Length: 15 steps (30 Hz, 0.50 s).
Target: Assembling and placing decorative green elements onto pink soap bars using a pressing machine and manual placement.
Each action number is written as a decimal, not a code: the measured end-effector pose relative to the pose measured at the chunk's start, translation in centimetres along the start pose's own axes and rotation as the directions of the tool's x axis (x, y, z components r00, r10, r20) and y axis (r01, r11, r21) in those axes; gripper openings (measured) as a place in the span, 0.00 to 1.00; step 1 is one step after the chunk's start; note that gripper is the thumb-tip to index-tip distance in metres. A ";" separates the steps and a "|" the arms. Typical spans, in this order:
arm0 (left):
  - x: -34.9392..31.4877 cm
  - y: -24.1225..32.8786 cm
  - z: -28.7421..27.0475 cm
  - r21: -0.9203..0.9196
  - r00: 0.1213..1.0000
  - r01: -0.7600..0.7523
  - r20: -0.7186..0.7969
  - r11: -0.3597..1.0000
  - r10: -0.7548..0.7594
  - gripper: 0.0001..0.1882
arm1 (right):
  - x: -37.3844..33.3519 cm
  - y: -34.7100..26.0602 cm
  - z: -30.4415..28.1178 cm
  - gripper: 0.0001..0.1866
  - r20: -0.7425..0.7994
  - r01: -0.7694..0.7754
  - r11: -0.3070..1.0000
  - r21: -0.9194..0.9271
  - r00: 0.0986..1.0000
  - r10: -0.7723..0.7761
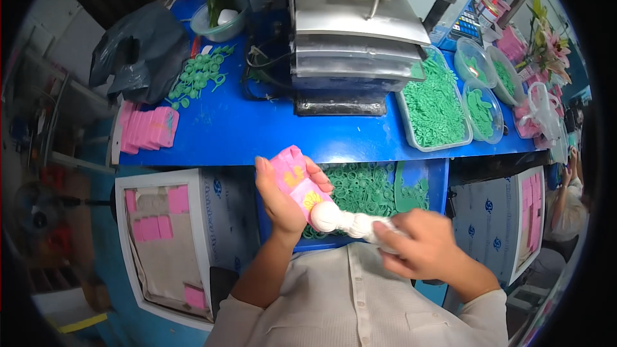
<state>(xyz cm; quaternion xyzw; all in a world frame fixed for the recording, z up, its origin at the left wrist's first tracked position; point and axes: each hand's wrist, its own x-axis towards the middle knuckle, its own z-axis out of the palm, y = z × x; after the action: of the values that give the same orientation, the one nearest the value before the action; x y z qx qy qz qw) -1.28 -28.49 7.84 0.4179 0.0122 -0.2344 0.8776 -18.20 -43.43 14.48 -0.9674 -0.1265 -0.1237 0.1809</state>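
My left hand (281, 204) cradles a pink mold-like block (286, 166) with yellow patterns on its face, held tilted above a blue tray (443, 183) of small green pieces (360, 183). In my right hand (425, 242) is a white cloth dabber (329, 217), its round tied head against the lower right corner of the block. The fingers are wrapped round the dabber's twisted tail. Part of the block's lower edge is hidden by the dabber and my left palm.
A metal press machine (360, 45) stands at the back of the blue table (257, 138). Left of it lie loose green pieces (199, 77) and a row of pink blocks (151, 130). Right are a box of green strips (434, 99) and round bowls (479, 115). White-framed cases (202, 244) flank me.
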 end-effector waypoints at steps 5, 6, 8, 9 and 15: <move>-1.0 0.2 1.1 0.073 0.989 0.141 0.029 0.987 -0.144 0.36 | -1.0 -0.9 2.1 0.30 -0.551 0.017 0.874 0.486 0.782 0.291; -1.2 0.0 1.5 0.044 0.987 0.157 -0.031 0.987 -0.156 0.36 | 0.6 0.9 1.1 0.27 -0.419 0.096 0.990 0.107 0.907 -0.043; -0.6 -0.6 0.3 0.029 0.989 0.147 0.011 0.989 -0.147 0.37 | 2.3 1.4 1.9 0.23 -0.213 0.048 0.992 -0.113 0.974 -0.071; -0.8 -1.0 0.3 0.088 0.993 0.116 -0.021 0.989 -0.114 0.38 | 2.5 1.6 2.0 0.21 -0.131 0.030 0.981 -0.193 0.990 -0.056; -0.8 -1.3 0.6 0.167 0.955 0.296 -0.069 0.940 -0.288 0.39 | 1.1 0.5 1.6 0.27 -0.553 0.107 0.994 0.034 0.830 -0.071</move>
<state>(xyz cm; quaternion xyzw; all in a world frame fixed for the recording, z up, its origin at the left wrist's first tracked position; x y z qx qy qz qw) -2.68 -29.32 7.49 0.4922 0.0723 -0.3530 0.7924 -16.73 -43.05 13.24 -0.8777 -0.1180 -0.4010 0.2344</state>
